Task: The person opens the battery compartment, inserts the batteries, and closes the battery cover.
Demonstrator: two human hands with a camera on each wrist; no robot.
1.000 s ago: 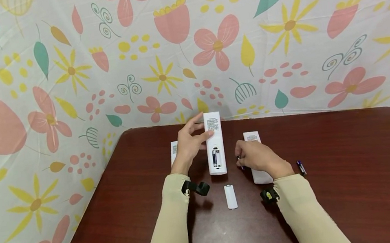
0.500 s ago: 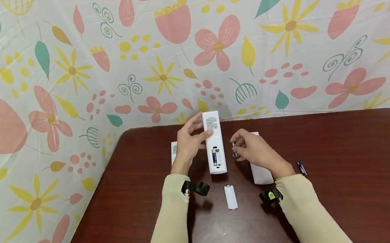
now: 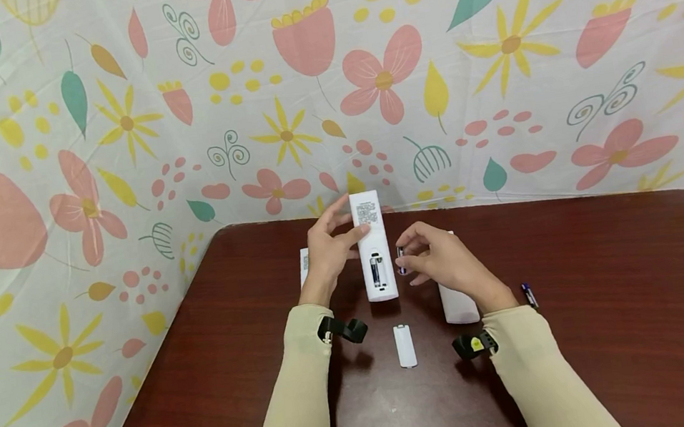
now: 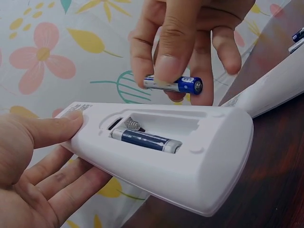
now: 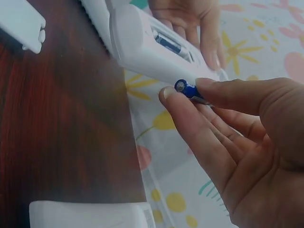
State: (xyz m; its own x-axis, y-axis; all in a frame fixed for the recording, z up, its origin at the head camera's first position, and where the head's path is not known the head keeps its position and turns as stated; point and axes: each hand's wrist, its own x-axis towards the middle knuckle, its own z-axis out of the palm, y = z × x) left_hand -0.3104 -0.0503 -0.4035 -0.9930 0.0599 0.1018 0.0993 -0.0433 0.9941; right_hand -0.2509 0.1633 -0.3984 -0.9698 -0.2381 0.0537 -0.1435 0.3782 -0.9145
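My left hand [image 3: 329,253] grips a white remote control [image 3: 374,239], thumb across its back and fingers behind it. Its battery compartment lies uncovered, with one dark blue battery [image 4: 145,141] in one slot; a spring [image 4: 134,124] shows in the vacant slot beside it. Close to the remote's right side, my right hand [image 3: 446,265] pinches a blue and silver battery [image 4: 187,85] between thumb and fingers. In the left wrist view that battery hovers just past the compartment, apart from the remote. On the table below lies the white battery cover [image 3: 405,346].
A second white remote [image 3: 460,307] lies partly beneath my right hand and wrist. Another remote [image 3: 304,263] is mostly hidden behind my left hand. Loose battery material [image 3: 529,295] lies right of my right wrist. A flowered cloth [image 3: 271,71] hangs behind the brown table [image 3: 641,318].
My right hand has lifted its battery from near the table and carried it left toward the remote. The remote in my left hand has risen slightly and tilted a little.
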